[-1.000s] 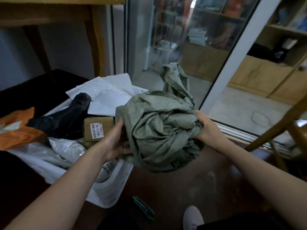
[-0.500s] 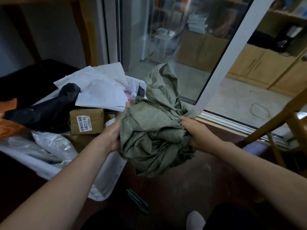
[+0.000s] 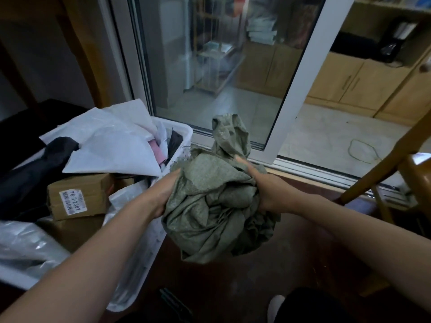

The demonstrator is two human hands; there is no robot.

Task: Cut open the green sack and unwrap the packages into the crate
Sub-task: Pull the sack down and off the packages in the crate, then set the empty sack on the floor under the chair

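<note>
The green sack (image 3: 214,201) is crumpled into a ball in front of me, above the dark floor. My left hand (image 3: 163,194) grips its left side and my right hand (image 3: 263,190) grips its right side, squeezing it together. One end of the sack sticks up above my hands. The white crate (image 3: 184,131) stands to the left, piled with white mailer bags (image 3: 112,148), a brown taped box with a label (image 3: 79,197), a black bag (image 3: 35,173) and clear plastic wrap (image 3: 25,243).
A green-handled cutter (image 3: 172,299) lies on the floor by the crate's near corner. A glass sliding door (image 3: 210,66) stands ahead. A wooden chair leg (image 3: 384,164) slants at the right. My shoe (image 3: 275,306) is at the bottom.
Both hands have pressed the sack into a tighter ball and carried it a little away from me, toward the door. The view has shifted so more of the crate shows.
</note>
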